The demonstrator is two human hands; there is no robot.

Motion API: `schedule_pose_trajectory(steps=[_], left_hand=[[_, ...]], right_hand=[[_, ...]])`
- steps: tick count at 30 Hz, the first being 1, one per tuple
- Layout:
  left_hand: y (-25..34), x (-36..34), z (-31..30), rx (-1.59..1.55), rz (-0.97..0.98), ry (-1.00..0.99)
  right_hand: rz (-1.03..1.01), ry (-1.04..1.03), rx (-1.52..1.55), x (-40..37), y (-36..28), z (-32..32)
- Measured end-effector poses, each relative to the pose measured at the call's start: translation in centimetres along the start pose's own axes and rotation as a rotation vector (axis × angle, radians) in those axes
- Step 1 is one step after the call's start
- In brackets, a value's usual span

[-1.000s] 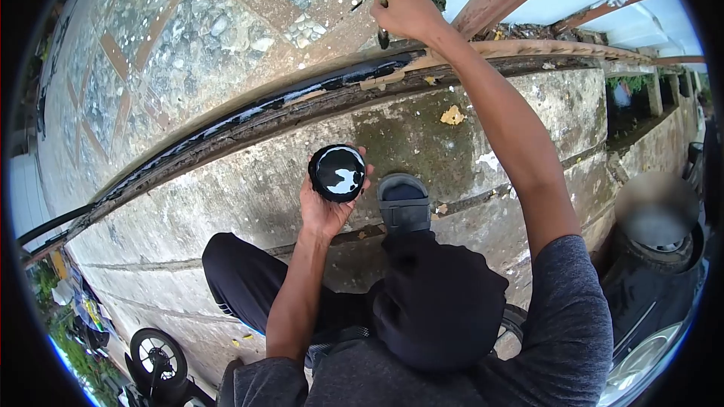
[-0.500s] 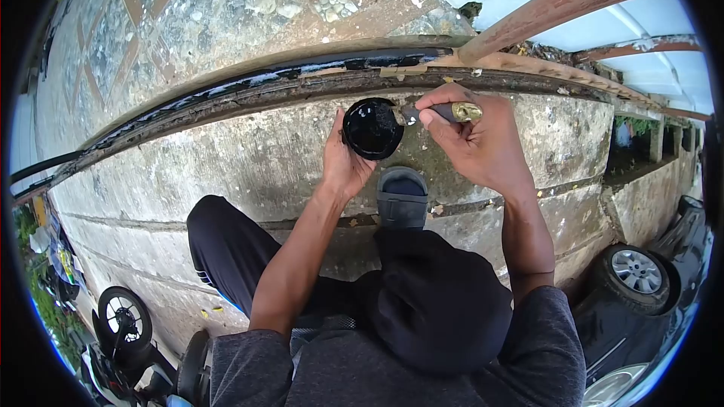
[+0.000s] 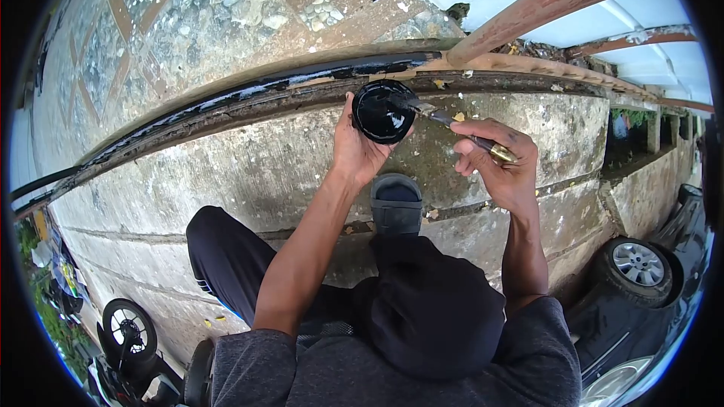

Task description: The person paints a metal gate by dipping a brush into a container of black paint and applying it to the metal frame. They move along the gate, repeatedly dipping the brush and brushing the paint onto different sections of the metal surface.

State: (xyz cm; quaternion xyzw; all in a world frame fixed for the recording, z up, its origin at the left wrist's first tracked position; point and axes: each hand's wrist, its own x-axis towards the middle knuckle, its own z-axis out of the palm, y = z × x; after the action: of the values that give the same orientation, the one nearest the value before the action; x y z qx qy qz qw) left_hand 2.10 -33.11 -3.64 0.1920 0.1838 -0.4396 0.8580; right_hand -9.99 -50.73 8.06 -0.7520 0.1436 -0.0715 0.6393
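Observation:
A round container [image 3: 384,140] of glossy black paint [image 3: 375,110] rests in my left hand [image 3: 359,152], whose fingers wrap round its side and underside. My right hand [image 3: 504,164] grips a paintbrush [image 3: 440,115] by its handle, between thumb and fingers. The brush points left, and its dark bristles are at the container's right rim, over or in the paint; their tips blend with the black. Just beyond the container runs a low metal rail [image 3: 317,69], wet black along its left stretch and orange-brown [image 3: 520,63] toward the right.
A slanting rusty post [image 3: 558,4] joins the rail at the upper right. My sandalled foot [image 3: 397,203] stands on the concrete ledge [image 3: 249,166]. A car wheel [image 3: 639,264] is at the lower right, a motorcycle wheel [image 3: 130,327] at the lower left. Pebbled paving [image 3: 219,7] lies beyond the rail.
The container has moved slightly up and right with my left hand. My right hand has shifted right and down, holding the brush farther back, and the bristles now reach over the container's rim.

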Motion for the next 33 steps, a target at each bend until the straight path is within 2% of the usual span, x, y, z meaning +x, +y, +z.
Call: schedule_pose_trajectory(steps=[4,5,11,15,18,23,29,33], left_hand=[[-0.5,0.8,0.8,-0.024,0.003,-0.035],[-0.6,1.2,0.9,-0.023,0.001,-0.056],[-1.4,3.3,0.9,-0.043,-0.013,-0.073],[-2.6,4.7,1.9,-0.033,-0.010,-0.078],[-2.9,5.2,2.0,-0.031,-0.023,-0.089],[-1.8,3.9,0.1,0.026,-0.041,-0.105],[-0.2,0.9,-1.7,0.064,-0.008,-0.054],[1.0,-1.0,-2.4,0.059,0.018,-0.039]], right_hand=[[-0.097,0.116,0.180,-0.8,2.9,-0.2],[0.003,0.213,0.222,-1.1,3.2,0.1],[0.096,0.350,0.339,-1.2,4.9,0.0],[0.034,0.441,0.568,-0.5,6.4,-0.4],[-0.049,0.546,0.621,0.4,6.9,-1.3],[0.008,0.654,0.395,3.8,8.1,-1.4],[0.125,0.532,0.219,7.1,12.4,1.4],[0.102,0.676,0.081,6.5,12.2,0.0]])
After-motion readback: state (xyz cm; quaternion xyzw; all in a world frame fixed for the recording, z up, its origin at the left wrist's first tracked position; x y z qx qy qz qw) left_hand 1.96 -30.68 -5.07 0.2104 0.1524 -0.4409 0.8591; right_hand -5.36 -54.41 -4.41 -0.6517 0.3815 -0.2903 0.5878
